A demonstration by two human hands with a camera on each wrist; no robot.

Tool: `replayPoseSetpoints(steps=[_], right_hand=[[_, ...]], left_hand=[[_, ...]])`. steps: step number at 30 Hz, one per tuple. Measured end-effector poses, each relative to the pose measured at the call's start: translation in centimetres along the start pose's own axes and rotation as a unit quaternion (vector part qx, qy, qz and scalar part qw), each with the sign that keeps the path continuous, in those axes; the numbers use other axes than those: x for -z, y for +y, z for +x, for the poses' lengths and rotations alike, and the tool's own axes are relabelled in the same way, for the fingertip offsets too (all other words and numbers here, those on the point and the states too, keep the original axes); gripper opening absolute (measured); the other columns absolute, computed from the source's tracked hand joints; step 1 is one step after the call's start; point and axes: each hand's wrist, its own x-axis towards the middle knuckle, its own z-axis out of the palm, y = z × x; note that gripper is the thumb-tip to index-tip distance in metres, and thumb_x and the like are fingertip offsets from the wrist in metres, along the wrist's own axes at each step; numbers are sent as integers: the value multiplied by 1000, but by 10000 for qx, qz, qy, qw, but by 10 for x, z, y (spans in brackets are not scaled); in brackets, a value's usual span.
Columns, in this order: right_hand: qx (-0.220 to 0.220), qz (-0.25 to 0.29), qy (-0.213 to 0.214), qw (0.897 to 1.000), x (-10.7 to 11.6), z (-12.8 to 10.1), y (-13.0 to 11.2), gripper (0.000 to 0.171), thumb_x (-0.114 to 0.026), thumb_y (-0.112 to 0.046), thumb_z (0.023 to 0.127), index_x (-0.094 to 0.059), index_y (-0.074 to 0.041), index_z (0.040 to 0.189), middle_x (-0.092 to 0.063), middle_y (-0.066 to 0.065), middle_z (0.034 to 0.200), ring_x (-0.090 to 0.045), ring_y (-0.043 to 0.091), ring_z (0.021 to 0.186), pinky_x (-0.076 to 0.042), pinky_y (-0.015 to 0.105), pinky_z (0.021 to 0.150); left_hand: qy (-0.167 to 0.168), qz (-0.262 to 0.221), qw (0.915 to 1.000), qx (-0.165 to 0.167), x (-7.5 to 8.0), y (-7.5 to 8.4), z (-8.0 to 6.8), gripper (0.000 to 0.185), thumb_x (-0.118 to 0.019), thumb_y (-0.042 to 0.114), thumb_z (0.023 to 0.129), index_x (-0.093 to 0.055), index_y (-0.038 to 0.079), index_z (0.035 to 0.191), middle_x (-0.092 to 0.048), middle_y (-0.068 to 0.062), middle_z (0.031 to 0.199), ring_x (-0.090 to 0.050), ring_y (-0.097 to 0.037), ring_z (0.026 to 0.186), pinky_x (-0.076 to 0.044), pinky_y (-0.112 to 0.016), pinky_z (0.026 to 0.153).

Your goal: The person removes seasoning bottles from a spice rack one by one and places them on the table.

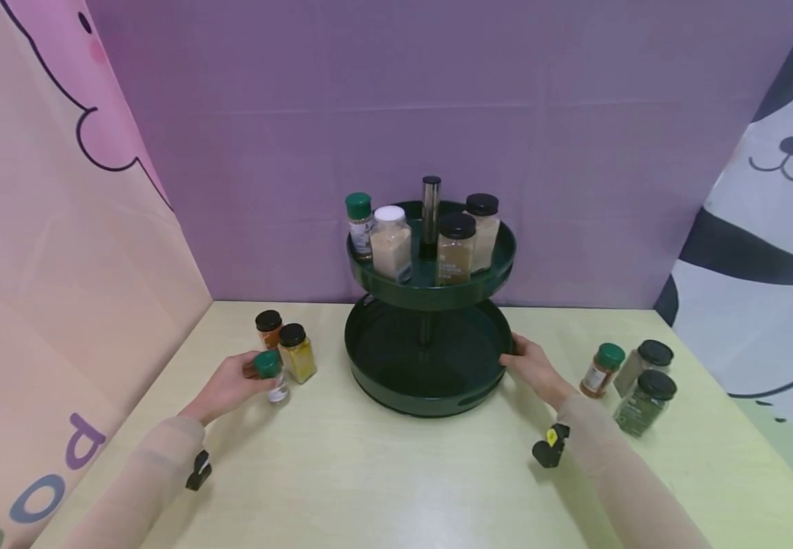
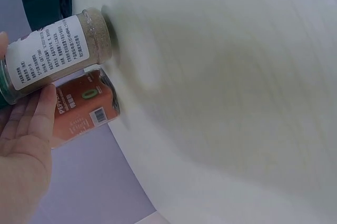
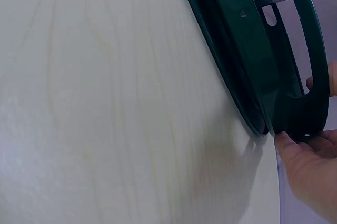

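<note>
At the left of the head view, my left hand (image 1: 235, 385) holds a small green-capped spice jar (image 1: 276, 386) between thumb and fingers. Its white printed label and brownish contents show in the left wrist view, where the jar's base (image 2: 100, 34) is right at the tabletop. Close behind it stand a black-lidded jar of orange-red spice (image 1: 269, 329) and a black-lidded jar of yellow spice (image 1: 298, 354). My right hand (image 1: 534, 371) grips the right rim of the lower tray of a dark green two-tier rack (image 1: 431, 404), fingers partly hidden behind the wall.
On the rack's upper tray (image 1: 396, 292) are a green-capped jar (image 1: 360, 225), a white-lidded jar (image 1: 391, 244) and two black-lidded jars (image 1: 455, 252). At right, beyond my right forearm, stand a green-capped jar (image 1: 601, 371) and two black-lidded jars (image 1: 643, 404). A purple backdrop (image 1: 287, 168) rises behind.
</note>
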Motion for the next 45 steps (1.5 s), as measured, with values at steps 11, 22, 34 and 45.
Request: replayPoseSetpoints(steps=[11,22,34,45], right_hand=[[9,-10,39,10000,-1,-1,0,62,-44,-3,91,-12,9,142,-22,30,145,-22,39,135,-21,48,113],[-65,-26,14,10000,-1,-1,-2,61,-43,-4,92,-11,8,143,-21,30,146,-22,40,135,-21,49,112],[0,15,36,10000,-1,-1,0,61,-44,-3,92,-12,9,142,-22,30,145,-23,39,135,-22,48,112],[49,75,12,10000,1,0,2,61,-43,-3,91,-12,9,143,-21,30,146,-22,39,135,-22,48,112]], left_hand=[[9,15,9999,136,1,1,-4,60,-68,25,82,-45,-10,126,-57,-27,119,-56,-37,109,-50,-42,90],[-24,-6,9999,138,0,-1,-5,59,-67,24,82,-45,-10,125,-57,-27,119,-57,-36,108,-51,-42,89],[-52,36,9995,310,-1,-1,-5,62,-66,27,83,-43,-9,129,-54,-27,122,-54,-37,111,-49,-44,91],[-124,-50,9992,363,-2,-2,-7,70,-65,29,84,-35,-9,134,-50,-28,127,-51,-38,115,-48,-44,93]])
